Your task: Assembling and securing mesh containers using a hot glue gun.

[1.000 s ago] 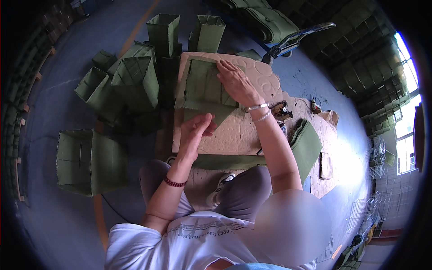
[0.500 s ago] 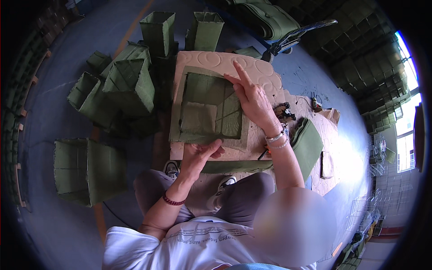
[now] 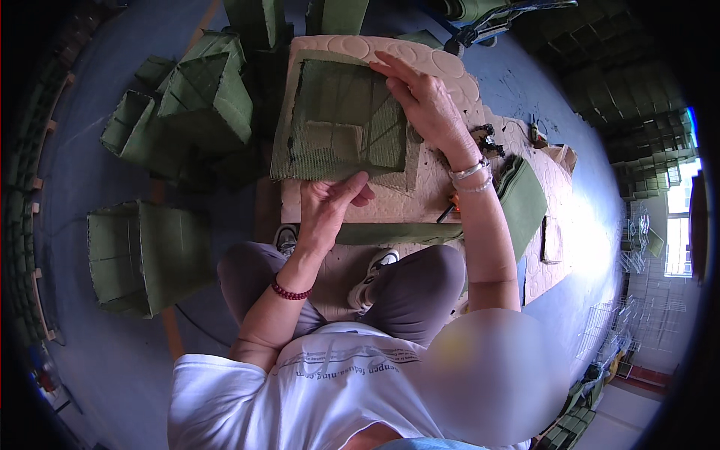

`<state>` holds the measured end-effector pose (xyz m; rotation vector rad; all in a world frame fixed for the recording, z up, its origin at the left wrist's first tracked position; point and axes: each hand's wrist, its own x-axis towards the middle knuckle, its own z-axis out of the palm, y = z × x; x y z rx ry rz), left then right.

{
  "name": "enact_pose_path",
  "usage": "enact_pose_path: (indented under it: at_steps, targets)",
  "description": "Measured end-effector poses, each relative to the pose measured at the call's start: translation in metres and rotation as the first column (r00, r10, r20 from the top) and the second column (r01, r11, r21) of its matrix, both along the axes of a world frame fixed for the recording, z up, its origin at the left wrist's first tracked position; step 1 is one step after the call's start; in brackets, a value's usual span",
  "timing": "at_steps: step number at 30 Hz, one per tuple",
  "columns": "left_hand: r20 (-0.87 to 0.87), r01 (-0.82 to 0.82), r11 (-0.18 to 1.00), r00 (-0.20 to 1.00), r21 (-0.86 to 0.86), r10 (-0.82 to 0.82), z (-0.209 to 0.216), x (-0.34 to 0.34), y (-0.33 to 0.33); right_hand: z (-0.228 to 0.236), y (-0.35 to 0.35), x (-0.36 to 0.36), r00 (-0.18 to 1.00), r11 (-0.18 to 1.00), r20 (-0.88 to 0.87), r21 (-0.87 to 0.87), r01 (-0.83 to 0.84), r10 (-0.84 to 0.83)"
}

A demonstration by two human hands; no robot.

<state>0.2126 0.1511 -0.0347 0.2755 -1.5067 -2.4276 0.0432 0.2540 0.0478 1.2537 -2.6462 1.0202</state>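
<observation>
A square green box [image 3: 301, 112] sits on the cardboard-covered work surface, with a thin green mesh sheet [image 3: 330, 161] over its upper side; a paler patch shows through. My left hand [image 3: 330, 210] is at the near edge, thumb on top and fingers curled below, pinching the mesh sheet. Along the far right edge lies my right hand [image 3: 431, 109], its fingers stretched out and thumb apart, the fingertips at the corner. Whether it touches the mesh or the box rim, I cannot tell.
Green open boxes [image 3: 202, 94] cluster at the left, with another box [image 3: 150, 259] on the floor nearer me. Folded green sheets [image 3: 521, 199] lie right of the work surface. A dark, sticky-looking clump [image 3: 487, 141] and an orange-handled tool [image 3: 452, 206] sit beside my right forearm. A blue cart [image 3: 487, 22] stands beyond.
The view has tipped, so the scene sits higher in the picture. My right hand's raised, spread fingers have come down closer together at the far right corner. My left hand keeps to the near edge.
</observation>
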Motion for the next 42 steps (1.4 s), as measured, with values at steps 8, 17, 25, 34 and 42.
enact_pose_path:
  at_steps: [8,17,25,34,42]
  targets:
    - [0.024,-0.046,0.999,0.999,-0.009,0.046,0.004,-0.001,0.002,0.005,-0.012,-0.004,0.996,0.999,-0.07,0.022,0.049,-0.047]
    - [0.006,-0.04,0.999,0.999,-0.013,0.04,0.0,-0.008,0.0,0.031,0.019,-0.004,0.959,0.958,-0.207,-0.25,0.141,-0.195]
    - [-0.035,-0.065,0.995,0.997,-0.079,0.063,0.001,-0.009,-0.001,-0.022,0.068,0.094,0.84,0.79,0.451,-0.375,0.486,-0.303]
    - [-0.056,-0.095,0.991,0.994,-0.098,0.09,-0.001,-0.015,0.002,-0.074,0.021,0.126,0.688,0.537,0.704,-0.655,0.532,0.177]
    - [-0.062,-0.105,0.986,0.993,-0.131,0.097,-0.001,-0.016,0.003,-0.083,0.005,0.123,0.73,0.389,0.675,-0.704,0.593,0.109]
